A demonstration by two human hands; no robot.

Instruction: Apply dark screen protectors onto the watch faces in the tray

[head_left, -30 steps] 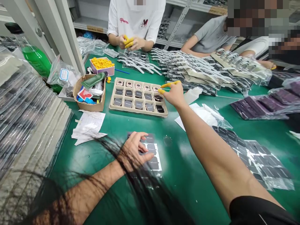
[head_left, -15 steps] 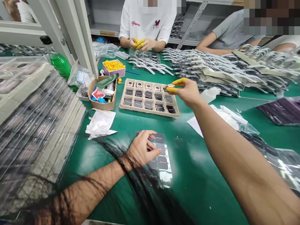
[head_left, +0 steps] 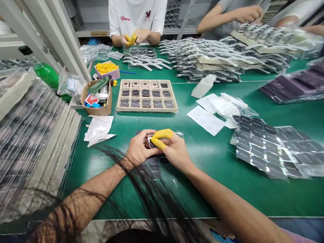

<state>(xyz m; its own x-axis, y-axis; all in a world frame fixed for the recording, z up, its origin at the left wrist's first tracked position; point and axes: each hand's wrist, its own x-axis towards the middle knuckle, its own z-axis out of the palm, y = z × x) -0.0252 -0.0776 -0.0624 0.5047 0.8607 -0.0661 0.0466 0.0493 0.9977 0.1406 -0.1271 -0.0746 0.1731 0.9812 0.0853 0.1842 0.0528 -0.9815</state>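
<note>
A smartwatch case (head_left: 151, 143) without straps, its rim pale and its face dark, is held between both hands above the table. The fingers of my left hand (head_left: 138, 148) are closed round its left side. My right hand (head_left: 177, 148) wears yellow finger cots on thumb and forefinger, which pinch over the right part of the case and hide it. Beneath the hands lies a clear sheet of dark square film stickers (head_left: 155, 171), partly covered. Farther off stands a beige tray (head_left: 146, 110), with pale-rimmed watch cases (head_left: 145, 84) in the back row and dark-covered ones in front.
Left of the tray are a cardboard box of odds and ends (head_left: 98, 109) and a box of yellow finger cots (head_left: 107, 68). Stacked trays (head_left: 50, 141) fill the left side. Papers (head_left: 206, 119) and sticker sheets (head_left: 263, 148) lie right. Across the table, co-workers sit behind piled straps (head_left: 202, 54).
My right hand has brought the watch case from the tray's back right corner to my left hand. My left hand has risen off the sticker sheet and closed on the case. The view has shifted.
</note>
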